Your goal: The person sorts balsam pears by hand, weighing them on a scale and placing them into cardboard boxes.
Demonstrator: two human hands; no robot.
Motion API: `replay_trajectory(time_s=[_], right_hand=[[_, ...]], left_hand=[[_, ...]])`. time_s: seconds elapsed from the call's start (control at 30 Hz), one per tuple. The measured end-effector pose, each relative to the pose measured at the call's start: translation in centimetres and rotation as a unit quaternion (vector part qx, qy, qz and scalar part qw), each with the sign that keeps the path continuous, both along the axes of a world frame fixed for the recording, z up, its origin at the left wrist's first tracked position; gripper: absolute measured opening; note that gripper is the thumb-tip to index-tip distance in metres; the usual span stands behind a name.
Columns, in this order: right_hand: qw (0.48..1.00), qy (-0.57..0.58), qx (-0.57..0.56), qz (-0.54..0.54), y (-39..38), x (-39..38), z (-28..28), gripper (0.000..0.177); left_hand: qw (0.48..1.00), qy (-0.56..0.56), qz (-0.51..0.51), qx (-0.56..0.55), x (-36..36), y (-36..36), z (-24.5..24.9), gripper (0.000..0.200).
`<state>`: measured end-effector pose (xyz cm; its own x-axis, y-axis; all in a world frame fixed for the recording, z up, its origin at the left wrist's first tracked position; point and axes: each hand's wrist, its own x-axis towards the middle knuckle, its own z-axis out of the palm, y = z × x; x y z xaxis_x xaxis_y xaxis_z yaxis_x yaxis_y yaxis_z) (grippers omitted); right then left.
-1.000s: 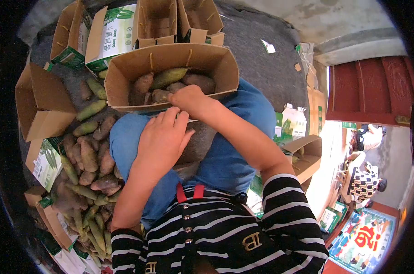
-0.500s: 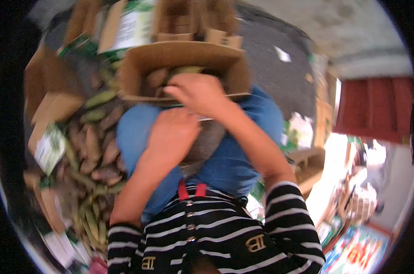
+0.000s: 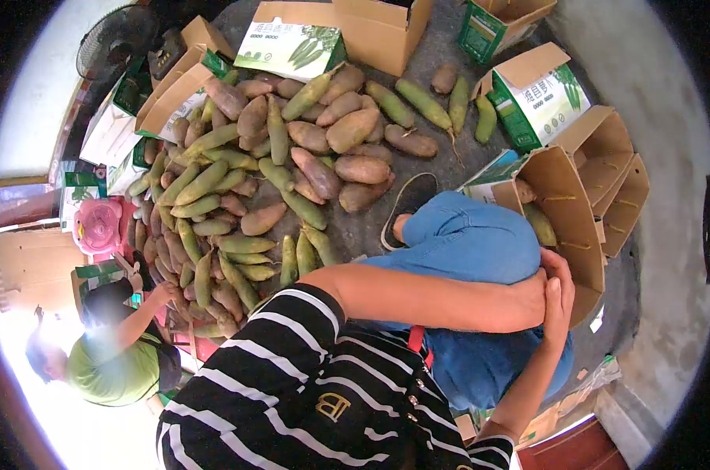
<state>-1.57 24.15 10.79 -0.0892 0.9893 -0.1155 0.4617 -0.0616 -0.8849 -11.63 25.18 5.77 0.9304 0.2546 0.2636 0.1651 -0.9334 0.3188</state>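
Observation:
My left hand [image 3: 530,300] and my right hand [image 3: 559,301] meet beside my knee, close against the near side of an open cardboard box [image 3: 578,219]. The left arm reaches across my lap, and the fingers at its end are hidden. Bent and close together, the fingers of my right hand overlap the box wall; I cannot tell what they hold. Inside the box lie a green radish [image 3: 540,225] and a reddish-brown root [image 3: 525,190].
A large pile of green radishes [image 3: 202,184] and reddish-brown roots [image 3: 355,129] covers the floor. Printed cartons [image 3: 288,47] stand behind it, with a green-white carton [image 3: 539,98] at upper right. Another person [image 3: 112,356] reaches toward the pile at left, near a pink stool [image 3: 98,227].
My view has swung left, so the box now appears at the right and the pile fills the middle. My hands have gone from over the box's opening to its near side.

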Motion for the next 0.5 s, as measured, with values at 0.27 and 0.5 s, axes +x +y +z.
replay_trajectory(time_s=[0.27,0.5], right_hand=[[0.999,-0.01,-0.029,-0.009,-0.3,-1.2,0.3,0.06],[0.994,-0.059,0.075,-0.059,-1.1,-3.5,0.8,0.052]], left_hand=[[0.996,0.049,0.063,0.028,-0.2,-0.9,1.0,0.03],[0.969,0.117,0.147,0.159,-1.6,-1.1,2.7,0.033]])
